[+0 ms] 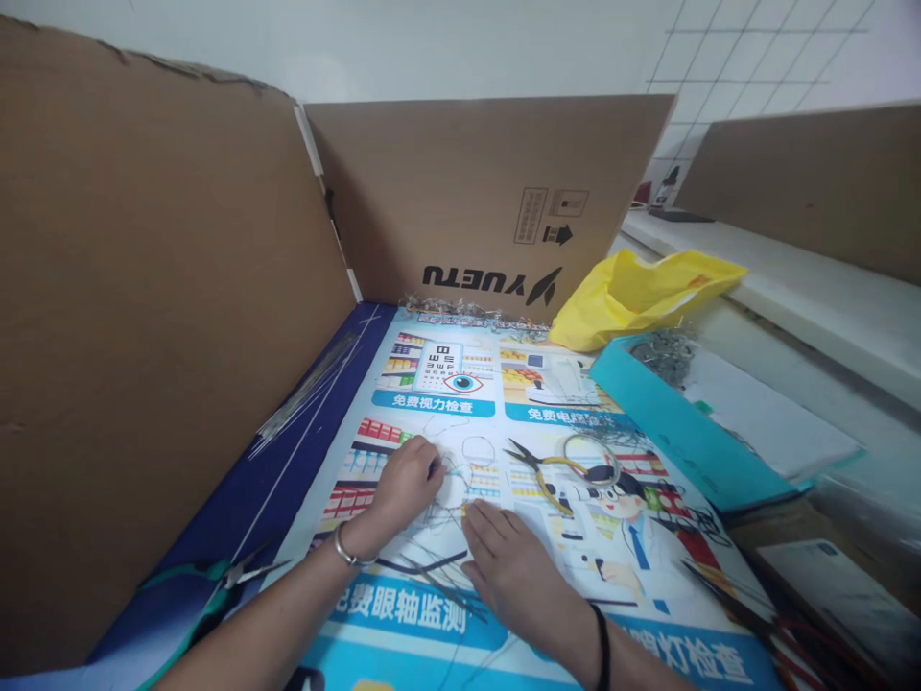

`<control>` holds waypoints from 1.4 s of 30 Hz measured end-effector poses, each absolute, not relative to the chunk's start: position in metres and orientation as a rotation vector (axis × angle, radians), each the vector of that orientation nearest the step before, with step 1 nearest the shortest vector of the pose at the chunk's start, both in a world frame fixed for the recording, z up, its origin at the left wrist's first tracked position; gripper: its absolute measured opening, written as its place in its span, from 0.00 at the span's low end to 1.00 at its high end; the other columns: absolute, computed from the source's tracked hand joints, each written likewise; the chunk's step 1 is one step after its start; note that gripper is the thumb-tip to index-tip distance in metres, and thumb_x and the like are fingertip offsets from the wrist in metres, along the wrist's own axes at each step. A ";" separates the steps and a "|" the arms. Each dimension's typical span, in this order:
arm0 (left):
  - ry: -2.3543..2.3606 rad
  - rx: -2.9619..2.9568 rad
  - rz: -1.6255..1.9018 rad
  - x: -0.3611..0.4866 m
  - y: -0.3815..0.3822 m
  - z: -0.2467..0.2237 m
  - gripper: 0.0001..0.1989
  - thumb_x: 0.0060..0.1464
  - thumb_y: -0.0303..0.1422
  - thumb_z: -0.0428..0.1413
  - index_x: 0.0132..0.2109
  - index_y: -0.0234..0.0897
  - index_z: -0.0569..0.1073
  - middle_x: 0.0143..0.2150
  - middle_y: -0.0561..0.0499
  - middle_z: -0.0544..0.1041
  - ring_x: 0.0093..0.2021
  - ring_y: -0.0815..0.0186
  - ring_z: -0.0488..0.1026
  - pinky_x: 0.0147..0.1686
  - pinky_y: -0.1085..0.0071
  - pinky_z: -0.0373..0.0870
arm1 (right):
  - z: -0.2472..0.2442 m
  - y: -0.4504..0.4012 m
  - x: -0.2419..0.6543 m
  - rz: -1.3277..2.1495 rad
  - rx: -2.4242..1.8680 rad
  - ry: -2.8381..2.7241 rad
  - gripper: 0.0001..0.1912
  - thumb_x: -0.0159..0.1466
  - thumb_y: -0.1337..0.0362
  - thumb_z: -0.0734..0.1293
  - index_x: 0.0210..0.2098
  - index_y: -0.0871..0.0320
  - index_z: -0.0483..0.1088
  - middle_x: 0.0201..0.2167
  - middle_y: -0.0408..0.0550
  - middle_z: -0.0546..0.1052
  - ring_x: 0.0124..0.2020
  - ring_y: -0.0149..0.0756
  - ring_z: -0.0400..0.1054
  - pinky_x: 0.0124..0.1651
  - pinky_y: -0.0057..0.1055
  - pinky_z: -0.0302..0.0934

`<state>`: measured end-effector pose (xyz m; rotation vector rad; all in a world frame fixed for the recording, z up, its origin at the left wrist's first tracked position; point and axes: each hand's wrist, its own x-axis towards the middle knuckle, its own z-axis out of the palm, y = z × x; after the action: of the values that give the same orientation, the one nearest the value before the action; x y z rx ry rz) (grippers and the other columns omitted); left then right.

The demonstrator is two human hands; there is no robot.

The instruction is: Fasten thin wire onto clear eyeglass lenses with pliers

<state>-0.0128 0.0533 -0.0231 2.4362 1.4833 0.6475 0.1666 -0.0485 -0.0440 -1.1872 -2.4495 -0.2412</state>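
Observation:
My left hand is closed, its thumb and fingers pinched on a thin wire that curves out toward the right. Flat on the printed mat, with fingers stretched out, lies my right hand. Loose thin wires are scattered between and below the two hands. Beyond my right hand rest pliers with yellow handles, jaws pointing to the upper left. A coil of wire overlaps their handles.
Cardboard panels stand at the left and back. Green-handled cutters lie front left; straight wires lie along the left edge. At right are a yellow bag, a teal box with metal pieces, and red-handled scissors.

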 end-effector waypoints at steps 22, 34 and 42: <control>1.235 1.851 1.107 -0.024 0.057 -0.030 0.08 0.46 0.22 0.50 0.24 0.37 0.62 0.28 0.52 0.69 0.32 0.67 0.67 0.34 0.71 0.64 | -0.039 -0.040 0.186 0.484 -1.471 -1.829 0.15 0.63 0.59 0.60 0.45 0.57 0.70 0.43 0.52 0.74 0.45 0.39 0.68 0.47 0.35 0.64; 1.205 1.834 1.282 -0.011 0.036 -0.017 0.06 0.47 0.26 0.51 0.24 0.37 0.64 0.30 0.51 0.69 0.35 0.65 0.67 0.37 0.68 0.64 | -0.007 -0.018 0.142 1.310 -1.365 -1.374 0.23 0.57 0.49 0.63 0.41 0.61 0.70 0.26 0.46 0.75 0.19 0.28 0.62 0.21 0.25 0.54; 0.944 1.122 1.058 -0.012 0.030 -0.009 0.13 0.50 0.39 0.55 0.40 0.37 0.65 0.25 0.55 0.70 0.25 0.70 0.67 0.23 0.75 0.61 | -0.001 0.005 0.141 1.193 -1.368 -1.517 0.24 0.60 0.46 0.58 0.39 0.61 0.68 0.27 0.47 0.74 0.20 0.27 0.61 0.21 0.24 0.53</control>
<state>-0.0116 0.0302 -0.0094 1.1223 0.9443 1.0576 0.1409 0.0051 -0.0006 -1.3678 -1.5167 1.1932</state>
